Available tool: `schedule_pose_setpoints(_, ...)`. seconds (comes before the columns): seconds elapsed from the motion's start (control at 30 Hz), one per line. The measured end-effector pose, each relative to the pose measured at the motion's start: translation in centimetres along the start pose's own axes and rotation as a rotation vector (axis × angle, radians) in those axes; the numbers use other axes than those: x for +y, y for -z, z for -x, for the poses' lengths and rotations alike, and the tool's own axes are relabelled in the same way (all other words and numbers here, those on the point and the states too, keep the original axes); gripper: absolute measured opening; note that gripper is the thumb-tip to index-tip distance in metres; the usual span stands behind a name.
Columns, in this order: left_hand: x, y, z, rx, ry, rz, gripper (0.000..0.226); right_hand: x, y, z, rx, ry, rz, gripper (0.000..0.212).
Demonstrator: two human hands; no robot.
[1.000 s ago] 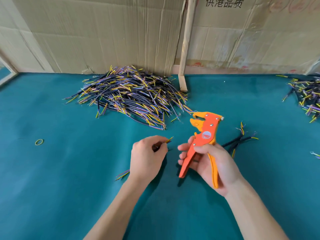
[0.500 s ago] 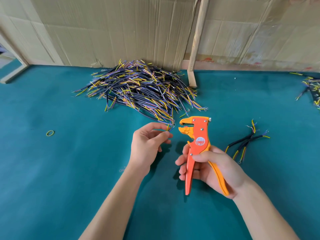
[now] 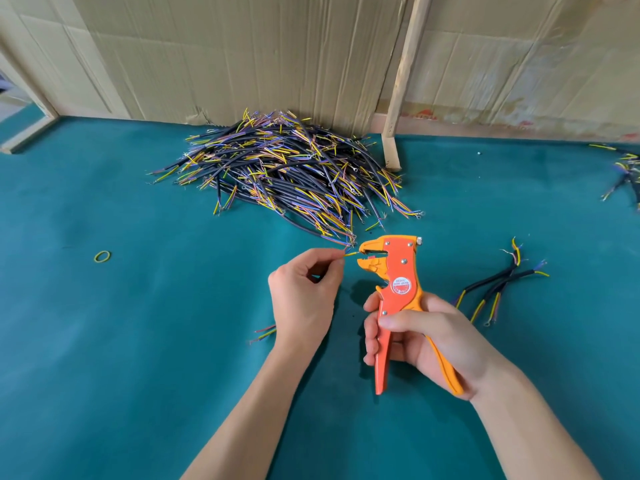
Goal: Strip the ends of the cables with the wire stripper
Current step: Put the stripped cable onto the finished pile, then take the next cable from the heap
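My right hand (image 3: 422,341) grips the handles of an orange wire stripper (image 3: 398,282), held upright with its jaws open and pointing left. My left hand (image 3: 304,292) pinches a cable between thumb and fingers; its yellow wire tip (image 3: 350,254) points at the jaws, just short of them. The cable's other end (image 3: 265,332) sticks out below my left wrist. A big heap of black cables with coloured wire ends (image 3: 287,171) lies behind on the teal table.
A few cables (image 3: 498,289) lie to the right of the stripper. More cables (image 3: 623,174) sit at the far right edge. A yellow rubber band (image 3: 102,256) lies at the left. Cardboard walls and a wooden slat (image 3: 401,81) close off the back.
The stripper has turned upright and its jaws now face my left hand. My left hand has raised the cable and brought its yellow tip up to the jaws.
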State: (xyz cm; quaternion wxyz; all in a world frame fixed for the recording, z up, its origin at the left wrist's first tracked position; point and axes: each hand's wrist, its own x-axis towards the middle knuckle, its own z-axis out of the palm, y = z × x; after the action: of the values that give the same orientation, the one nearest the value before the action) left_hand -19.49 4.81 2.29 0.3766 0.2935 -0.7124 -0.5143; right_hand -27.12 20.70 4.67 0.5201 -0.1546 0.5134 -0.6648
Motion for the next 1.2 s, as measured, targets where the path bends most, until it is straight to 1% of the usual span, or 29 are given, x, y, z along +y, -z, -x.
schedule_pose_setpoints(0.07, 0.0, 0.06, 0.1, 0.009, -0.019, -0.013, 0.025, 0.05, -0.03, -0.01, 0.001, 0.006, -0.004, 0.028)
schedule_pose_setpoints(0.2, -0.12, 0.07, 0.01, 0.023, -0.016, -0.001, 0.016, 0.02, -0.07, -0.01, 0.014, 0.016, -0.017, 0.027)
schedule_pose_setpoints(0.33, -0.23, 0.04, 0.0, -0.002, -0.051, -0.023, 0.017, -0.06, -0.1, 0.06, -0.019, 0.002, 0.002, 0.033)
schedule_pose_setpoints(0.47, -0.27, -0.11, 0.2, 0.001, -0.142, -0.045, 0.02, -0.03, -0.1, 0.01, -0.015, 0.003, -0.002, 0.026)
schedule_pose_setpoints(0.63, -0.25, -0.21, 0.38, 0.059, -0.251, -0.098, 0.014, -0.05, -0.05, 0.05, -0.028, 0.0, 0.002, 0.031)
schedule_pose_setpoints(0.77, -0.19, -0.18, 0.43, 0.082, -0.314, -0.148, 0.016, -0.04, 0.0, 0.03, -0.05, -0.004, 0.012, 0.033)
schedule_pose_setpoints(0.83, -0.09, -0.2, 0.5, 0.079, -0.281, -0.131, 0.018, -0.05, -0.02, 0.03, -0.051, 0.0, 0.006, 0.032)
schedule_pose_setpoints(1.0, 0.22, -0.12, 0.48, 0.062, -0.116, 0.012, 0.012, -0.04, 0.1, 0.04, -0.029, 0.006, -0.033, 0.033)
schedule_pose_setpoints(1.1, 0.25, 0.08, 0.22, 0.008, -0.052, 0.044, 0.015, -0.05, 0.03, 0.05, -0.035, 0.004, -0.03, 0.032)
schedule_pose_setpoints(1.2, 0.24, 0.25, -0.02, -0.062, 0.027, 0.125, 0.015, -0.06, -0.09, -0.1, -0.034, -0.001, -0.031, 0.033)
